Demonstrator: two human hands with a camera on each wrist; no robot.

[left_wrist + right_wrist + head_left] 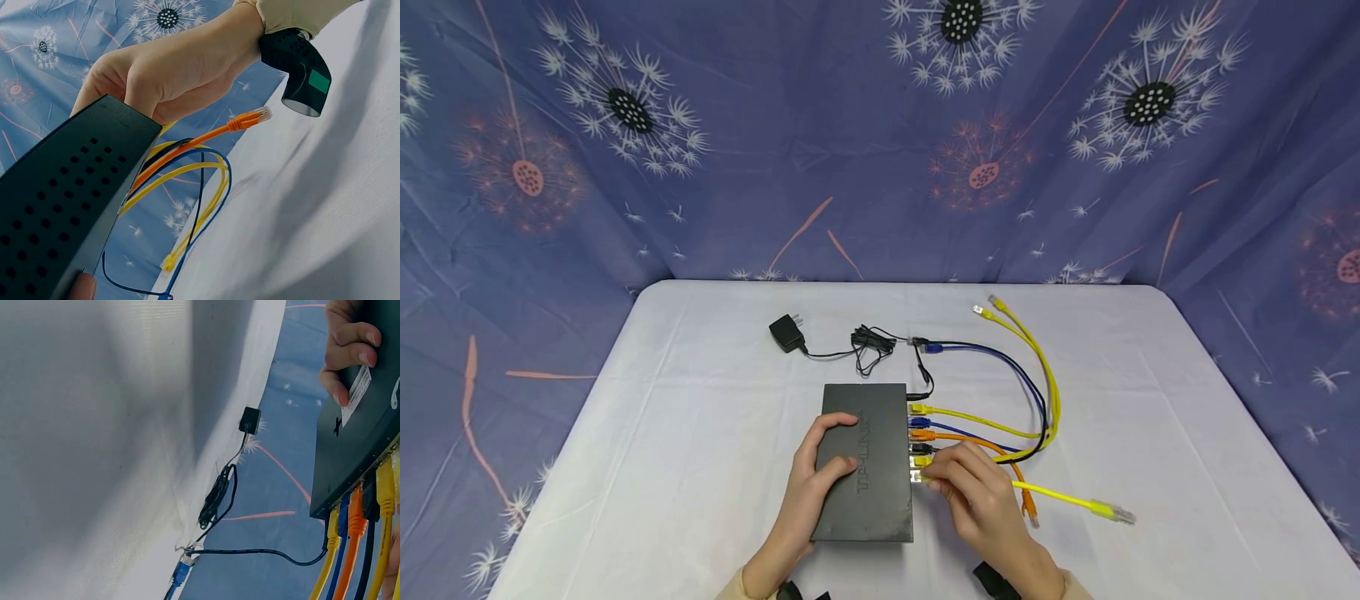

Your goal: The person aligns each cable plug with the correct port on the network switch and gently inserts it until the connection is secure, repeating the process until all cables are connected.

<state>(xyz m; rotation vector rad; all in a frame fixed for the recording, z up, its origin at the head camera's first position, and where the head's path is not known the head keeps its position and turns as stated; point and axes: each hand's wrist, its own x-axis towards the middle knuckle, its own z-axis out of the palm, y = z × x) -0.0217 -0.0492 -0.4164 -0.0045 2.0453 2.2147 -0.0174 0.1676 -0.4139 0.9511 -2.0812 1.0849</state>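
A black network switch (880,508) with TP-LINK lettering is held up over the white table. My left hand (801,487) grips its left side, thumb and index finger on top, other fingers (353,355) against the underside in the right wrist view. With its fingertips my right hand (981,500) pinches a yellow network cable (1052,492) near the plug, at the port row's near end; whether the plug sits inside the port cannot be told. Yellow, blue, orange (355,519), black and another yellow (386,487) plugs fill neighbouring ports. The pinched cable's other connector (1112,512) points right.
Behind the switch lies a black power adapter (787,333) with its bundled cord (872,342), which runs to the switch. Cable loops (1052,400) curve along the right, with free yellow ends (988,307) at the back. An orange connector (1030,510) hangs beside my right hand.
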